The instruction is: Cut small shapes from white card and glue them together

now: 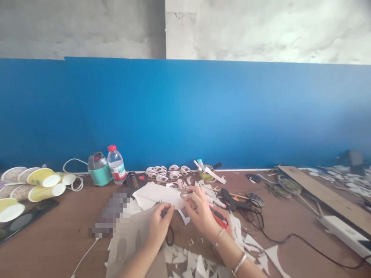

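Note:
My left hand [159,226] is closed on a sheet of white paper [156,195], and a dark loop like a scissors handle [170,236] shows beside its fingers. My right hand [199,210] pinches the same paper at its right edge. A thin paper strip [184,217] hangs down between the two hands. Both hands hover over the brown table [58,239], above a brown cardboard sheet [191,235] strewn with white paper offcuts [191,262].
Several white cut-out shapes [166,172] lie behind the paper. A water bottle [116,164] and a green jar [99,168] stand at left, near paper cups [37,185]. A black glue gun [232,201], a red utility knife [219,217], cables and a wooden board [327,197] lie right.

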`<state>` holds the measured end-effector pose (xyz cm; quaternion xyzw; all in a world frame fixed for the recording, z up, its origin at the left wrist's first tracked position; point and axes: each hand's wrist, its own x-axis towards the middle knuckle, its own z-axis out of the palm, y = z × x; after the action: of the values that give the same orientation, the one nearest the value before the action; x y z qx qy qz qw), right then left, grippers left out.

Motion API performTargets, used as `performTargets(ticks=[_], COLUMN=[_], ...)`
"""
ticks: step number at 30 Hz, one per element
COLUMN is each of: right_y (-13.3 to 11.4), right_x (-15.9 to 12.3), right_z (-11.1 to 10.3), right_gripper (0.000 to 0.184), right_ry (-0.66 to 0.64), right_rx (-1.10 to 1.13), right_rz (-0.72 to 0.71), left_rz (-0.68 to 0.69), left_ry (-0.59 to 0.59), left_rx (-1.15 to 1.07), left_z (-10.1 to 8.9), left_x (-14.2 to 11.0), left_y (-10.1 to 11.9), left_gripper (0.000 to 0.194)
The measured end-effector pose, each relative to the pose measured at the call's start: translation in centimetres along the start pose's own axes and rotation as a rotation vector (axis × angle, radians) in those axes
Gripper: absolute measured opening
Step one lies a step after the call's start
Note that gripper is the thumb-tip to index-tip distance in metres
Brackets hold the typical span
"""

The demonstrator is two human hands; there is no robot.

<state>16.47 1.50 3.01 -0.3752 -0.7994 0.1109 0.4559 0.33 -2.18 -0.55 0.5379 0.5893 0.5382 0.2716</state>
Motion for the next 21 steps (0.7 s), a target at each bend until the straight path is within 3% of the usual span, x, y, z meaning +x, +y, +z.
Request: performTargets(ticks=[10,21], right_y=[-0.39,-0.69], right_x=[-0.71,-0.77], right_z=[0.91,1.05], right_gripper=[0.011,0.011], right_ry=[-0.043,-0.014], right_rx=[-0.072,-0.158], right_rz=[-0.041,-0.049], left_rz=[0.150,0.158], left_ry=[0.014,-0.001], left_rx=[0.046,0.064], left_z=[0.17,0.22], left_x=[-0.03,-0.02], left_y=[0.29,0.25], left_gripper=[0.025,0.028])
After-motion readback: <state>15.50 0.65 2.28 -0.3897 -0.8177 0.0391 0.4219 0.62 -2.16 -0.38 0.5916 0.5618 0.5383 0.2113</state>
